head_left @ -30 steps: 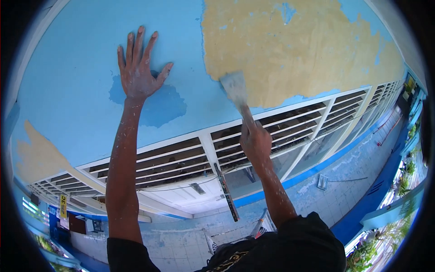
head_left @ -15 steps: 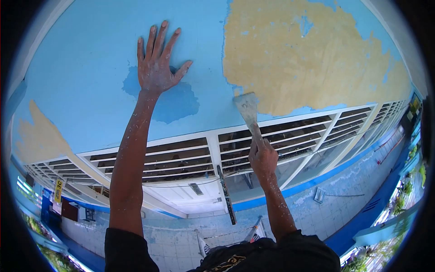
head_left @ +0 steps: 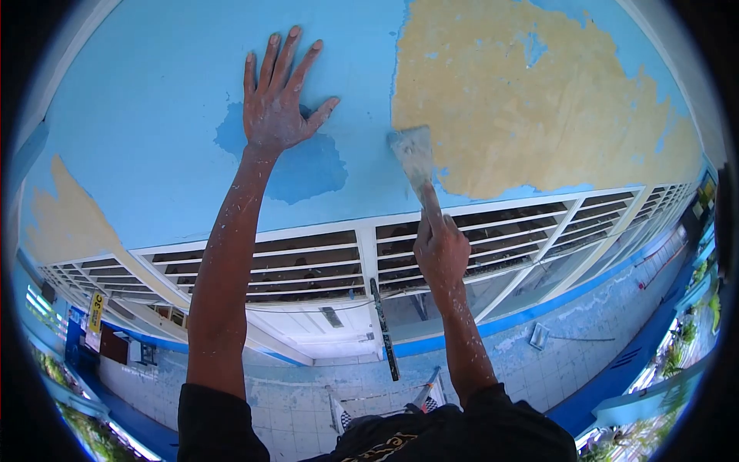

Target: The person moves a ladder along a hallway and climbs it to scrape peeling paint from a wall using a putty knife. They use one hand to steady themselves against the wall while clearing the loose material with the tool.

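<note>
My left hand (head_left: pixel 279 115) lies flat with spread fingers on the light blue wall (head_left: pixel 177 69), partly over a darker blue patch (head_left: pixel 312 171). In my right hand (head_left: pixel 444 250) is a paint scraper (head_left: pixel 416 158), gripped by its handle. Its wide, paint-smeared blade rests on the wall at the left edge of a bare yellowish area (head_left: pixel 516 100), where the blue paint has come off. White specks of paint dot both forearms.
Below the painted wall run white slatted vents (head_left: pixel 308 266) over a white door (head_left: pixel 315 331). A dark narrow bar (head_left: pixel 385 331) hangs near the door. On the tiled floor far below lies a long-handled tool (head_left: pixel 540 336). A yellow sign (head_left: pixel 96 311) stands out at the left.
The scraper and my right hand have moved up and slightly left along the paint edge. Some blue at that edge is now gone. My left hand stays spread on the wall.
</note>
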`<state>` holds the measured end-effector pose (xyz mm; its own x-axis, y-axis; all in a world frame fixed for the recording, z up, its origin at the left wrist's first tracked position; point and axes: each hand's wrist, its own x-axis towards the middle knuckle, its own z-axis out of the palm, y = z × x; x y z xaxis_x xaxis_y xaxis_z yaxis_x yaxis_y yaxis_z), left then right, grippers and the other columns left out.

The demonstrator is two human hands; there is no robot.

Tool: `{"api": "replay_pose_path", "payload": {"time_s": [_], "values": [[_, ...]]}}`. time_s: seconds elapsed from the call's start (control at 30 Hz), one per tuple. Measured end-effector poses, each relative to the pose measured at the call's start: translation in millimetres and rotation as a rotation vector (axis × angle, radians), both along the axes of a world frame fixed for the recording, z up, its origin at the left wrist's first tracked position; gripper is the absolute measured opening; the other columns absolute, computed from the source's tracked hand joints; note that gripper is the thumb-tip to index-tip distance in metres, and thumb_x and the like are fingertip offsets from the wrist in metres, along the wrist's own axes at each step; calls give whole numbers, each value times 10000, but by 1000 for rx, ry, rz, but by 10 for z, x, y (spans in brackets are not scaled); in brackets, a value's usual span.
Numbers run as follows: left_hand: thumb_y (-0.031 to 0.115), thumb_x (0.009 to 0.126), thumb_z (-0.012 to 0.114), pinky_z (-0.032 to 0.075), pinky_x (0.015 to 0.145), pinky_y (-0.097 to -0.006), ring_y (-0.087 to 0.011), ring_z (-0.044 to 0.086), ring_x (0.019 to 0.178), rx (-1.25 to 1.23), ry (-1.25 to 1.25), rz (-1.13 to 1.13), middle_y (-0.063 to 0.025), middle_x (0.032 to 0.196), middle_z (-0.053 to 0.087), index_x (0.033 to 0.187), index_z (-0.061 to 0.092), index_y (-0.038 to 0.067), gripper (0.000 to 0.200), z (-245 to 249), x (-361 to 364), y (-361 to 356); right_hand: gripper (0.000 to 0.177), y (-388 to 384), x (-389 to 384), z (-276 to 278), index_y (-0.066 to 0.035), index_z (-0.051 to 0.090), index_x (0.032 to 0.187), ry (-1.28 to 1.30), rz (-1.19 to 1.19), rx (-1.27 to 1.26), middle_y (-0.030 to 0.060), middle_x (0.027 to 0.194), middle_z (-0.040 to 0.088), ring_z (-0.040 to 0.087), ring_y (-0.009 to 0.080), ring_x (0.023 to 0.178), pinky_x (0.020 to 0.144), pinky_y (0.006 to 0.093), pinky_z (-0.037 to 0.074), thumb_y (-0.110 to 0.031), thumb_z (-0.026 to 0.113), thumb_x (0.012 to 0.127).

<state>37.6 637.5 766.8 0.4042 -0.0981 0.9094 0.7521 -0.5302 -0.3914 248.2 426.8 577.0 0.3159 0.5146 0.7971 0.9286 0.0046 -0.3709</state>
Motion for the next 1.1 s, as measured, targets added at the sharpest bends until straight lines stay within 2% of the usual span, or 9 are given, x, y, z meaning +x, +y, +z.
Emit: {"api": "replay_pose_path", "payload": {"time_s": [0.27, 0.43, 0.53, 0.57, 0.67, 0.7, 0.8, 0.97, 1.1], "values": [[630, 875, 708, 138, 1268, -608, -317, 252, 1581, 0, 2, -15, -65, 1715, 291, 1607, 415, 268, 868, 9, 1, 24, 605, -89, 97, -571, -230, 500, 1548, 47, 8, -48, 91, 714, 625, 627, 308, 518, 446, 438, 496, -134, 665, 973], [626, 870, 714, 196, 1258, -600, -301, 299, 1566, -10, -5, -6, -38, 1701, 335, 1590, 446, 298, 835, 10, 0, -15, 577, 56, -52, 108, -219, 521, 1530, 8, 14, 23, 116, 722, 624, 633, 330, 539, 454, 449, 490, -146, 664, 976], [620, 871, 715, 187, 1262, -597, -301, 292, 1569, 11, -4, -31, -41, 1702, 331, 1591, 444, 294, 836, 11, -4, -18, 569, -48, 95, -261, -213, 532, 1522, 39, 14, 27, 118, 721, 626, 644, 334, 559, 465, 453, 495, -137, 660, 973], [621, 872, 714, 186, 1262, -596, -301, 292, 1569, 9, -4, -25, -41, 1703, 330, 1591, 444, 293, 836, 24, -12, -17, 564, -145, 142, -449, -153, 527, 1535, 79, -33, -116, 128, 728, 668, 641, 298, 573, 508, 446, 478, -61, 629, 988], [619, 877, 708, 174, 1263, -597, -308, 285, 1571, -1, -14, -8, -52, 1703, 327, 1593, 440, 279, 837, 16, 9, -16, 565, -187, 193, -649, -117, 512, 1542, 128, 11, -62, 137, 714, 664, 639, 301, 570, 509, 439, 480, -54, 619, 990], [617, 881, 705, 163, 1264, -599, -315, 276, 1574, -2, -5, -4, -63, 1703, 325, 1595, 436, 268, 839, 25, 0, -17, 548, -155, 165, -510, -96, 521, 1530, 84, -15, -46, 138, 692, 648, 635, 306, 567, 513, 426, 481, -58, 619, 992], [619, 887, 696, 151, 1266, -600, -320, 265, 1578, -14, 11, -3, -72, 1704, 319, 1597, 432, 260, 838, 3, -1, -7, 543, -56, 116, -112, -163, 528, 1527, 89, -21, -12, 106, 674, 625, 642, 301, 553, 486, 440, 490, -116, 629, 995], [624, 890, 692, 143, 1269, -600, -314, 257, 1581, 7, 4, -27, -66, 1704, 319, 1602, 426, 266, 840, 27, -10, 6, 584, -165, 161, -492, -158, 511, 1543, 99, -5, -28, 103, 666, 623, 633, 284, 539, 479, 439, 478, -86, 642, 979], [632, 899, 678, 141, 1269, -601, -314, 251, 1583, 0, 5, -6, -64, 1706, 315, 1605, 421, 264, 837, 7, -4, 16, 593, -67, 167, -261, -167, 498, 1555, 75, -9, 15, 101, 670, 621, 632, 283, 533, 468, 431, 471, -93, 642, 985]]}}
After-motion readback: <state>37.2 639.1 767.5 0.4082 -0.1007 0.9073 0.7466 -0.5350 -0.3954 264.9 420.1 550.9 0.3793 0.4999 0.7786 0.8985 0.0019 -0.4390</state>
